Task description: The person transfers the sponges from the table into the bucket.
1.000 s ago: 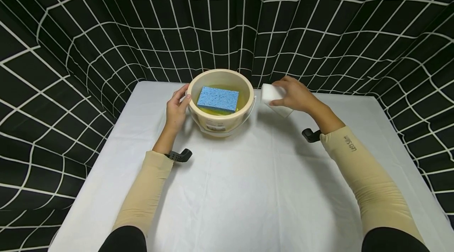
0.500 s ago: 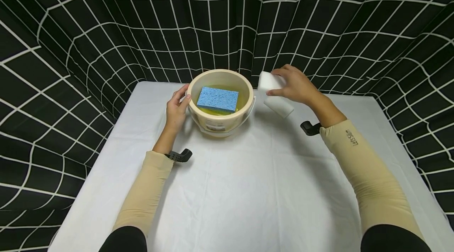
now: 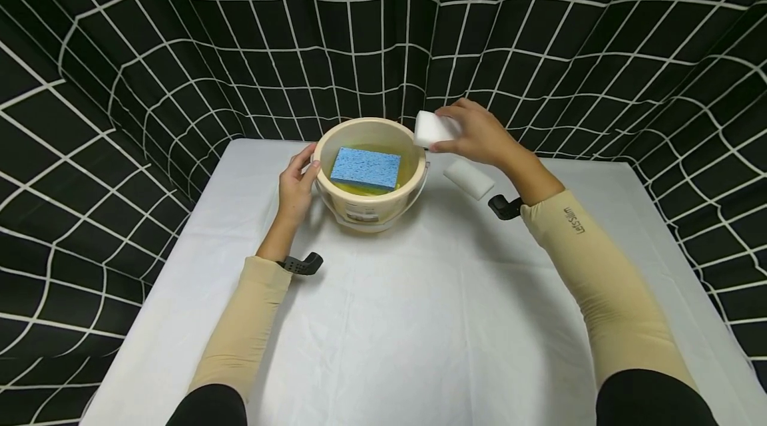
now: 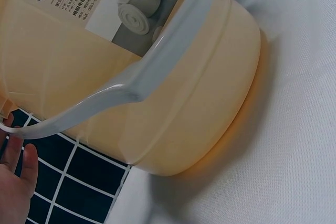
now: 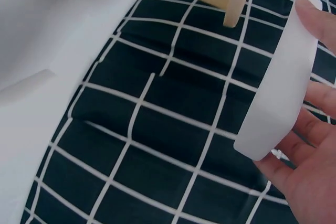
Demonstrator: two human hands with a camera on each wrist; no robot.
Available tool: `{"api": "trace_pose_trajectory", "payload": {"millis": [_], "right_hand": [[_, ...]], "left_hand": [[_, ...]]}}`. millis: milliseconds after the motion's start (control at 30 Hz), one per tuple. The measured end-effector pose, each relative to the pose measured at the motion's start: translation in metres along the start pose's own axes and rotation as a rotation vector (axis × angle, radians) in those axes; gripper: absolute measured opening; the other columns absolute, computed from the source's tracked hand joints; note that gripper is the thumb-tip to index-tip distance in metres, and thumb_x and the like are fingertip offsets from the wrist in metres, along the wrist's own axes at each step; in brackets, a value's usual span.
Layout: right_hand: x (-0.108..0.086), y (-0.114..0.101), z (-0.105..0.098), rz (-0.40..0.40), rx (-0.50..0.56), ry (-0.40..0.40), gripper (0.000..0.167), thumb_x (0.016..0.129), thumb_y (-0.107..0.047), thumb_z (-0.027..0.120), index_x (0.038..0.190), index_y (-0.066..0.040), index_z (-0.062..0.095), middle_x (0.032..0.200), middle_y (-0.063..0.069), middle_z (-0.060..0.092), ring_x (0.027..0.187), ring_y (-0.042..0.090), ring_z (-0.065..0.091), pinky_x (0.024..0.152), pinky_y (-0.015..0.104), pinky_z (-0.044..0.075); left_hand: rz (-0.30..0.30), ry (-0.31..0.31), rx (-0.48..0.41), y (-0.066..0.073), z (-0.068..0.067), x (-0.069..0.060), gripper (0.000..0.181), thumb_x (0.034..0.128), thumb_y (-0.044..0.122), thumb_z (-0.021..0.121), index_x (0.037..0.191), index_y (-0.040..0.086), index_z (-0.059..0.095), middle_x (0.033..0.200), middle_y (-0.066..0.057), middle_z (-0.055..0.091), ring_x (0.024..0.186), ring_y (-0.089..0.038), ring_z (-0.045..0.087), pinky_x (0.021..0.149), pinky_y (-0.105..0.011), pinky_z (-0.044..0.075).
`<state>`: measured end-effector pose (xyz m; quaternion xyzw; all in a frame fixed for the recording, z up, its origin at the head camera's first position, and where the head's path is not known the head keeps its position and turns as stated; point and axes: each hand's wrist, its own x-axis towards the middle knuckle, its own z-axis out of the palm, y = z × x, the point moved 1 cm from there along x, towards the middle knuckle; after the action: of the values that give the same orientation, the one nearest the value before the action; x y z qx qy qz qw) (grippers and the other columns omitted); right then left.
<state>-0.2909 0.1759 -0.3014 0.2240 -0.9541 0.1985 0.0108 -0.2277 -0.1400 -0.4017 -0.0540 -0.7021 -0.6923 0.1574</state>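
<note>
A cream plastic bucket with a white handle stands near the back of the table. My left hand holds its left side at the rim, beside where the handle joins in the left wrist view. Inside, a blue sponge lies in yellowish liquid. My right hand grips a white sponge by its edges, thumb on one side and fingers on the other. That sponge is raised at the bucket's right rim. On the cloth to the right of the bucket lies a second white sponge.
A white cloth covers the table. Behind and at both sides hangs a black curtain with a white grid, close to the table's back edge. The bucket's handle hangs down at its front.
My right hand has lifted its white sponge and carried it left to the bucket's rim, uncovering the other white sponge on the table. The left hand stays on the bucket.
</note>
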Motion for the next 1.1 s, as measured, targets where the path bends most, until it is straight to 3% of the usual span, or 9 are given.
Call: {"api": "trace_pose_trajectory", "payload": {"millis": [300, 500, 733, 1100], "right_hand": [[0.022, -0.028, 0.008, -0.005, 0.008, -0.043, 0.067, 0.081, -0.035, 0.077, 0.137, -0.007, 0.054, 0.13, 0.017, 0.053, 0.114, 0.032, 0.049, 0.093, 0.048, 0.047], [0.036, -0.046, 0.019, 0.002, 0.006, -0.086, 0.069, 0.08, -0.037, 0.078, 0.138, -0.009, 0.054, 0.13, 0.015, 0.053, 0.114, 0.03, 0.049, 0.097, 0.046, 0.047], [0.046, -0.063, 0.037, -0.013, -0.013, -0.165, 0.07, 0.079, -0.041, 0.079, 0.137, -0.01, 0.055, 0.133, 0.013, 0.054, 0.117, 0.028, 0.049, 0.101, 0.045, 0.047], [0.056, -0.084, 0.06, -0.048, -0.064, -0.219, 0.073, 0.081, -0.047, 0.076, 0.14, -0.011, 0.053, 0.139, 0.013, 0.053, 0.12, 0.027, 0.051, 0.103, 0.043, 0.047]], "left_hand": [[-0.003, 0.0, 0.004, 0.0, -0.001, 0.0, 0.042, 0.0965, 0.001, 0.051, 0.137, -0.01, 0.048, 0.14, -0.027, 0.048, 0.13, -0.03, 0.046, 0.099, -0.016, 0.045], [0.001, -0.015, 0.02, 0.0, -0.001, 0.0, 0.042, 0.0967, 0.002, 0.051, 0.137, -0.01, 0.048, 0.141, -0.027, 0.048, 0.132, -0.032, 0.045, 0.105, -0.023, 0.045], [0.01, -0.014, 0.009, 0.0, -0.001, 0.0, 0.042, 0.0965, 0.0, 0.051, 0.137, -0.011, 0.047, 0.141, -0.027, 0.047, 0.131, -0.032, 0.045, 0.097, -0.013, 0.045], [0.015, -0.011, 0.004, -0.002, -0.001, 0.001, 0.043, 0.0969, 0.001, 0.05, 0.138, -0.011, 0.046, 0.141, -0.027, 0.047, 0.131, -0.031, 0.045, 0.097, -0.013, 0.045]]}}
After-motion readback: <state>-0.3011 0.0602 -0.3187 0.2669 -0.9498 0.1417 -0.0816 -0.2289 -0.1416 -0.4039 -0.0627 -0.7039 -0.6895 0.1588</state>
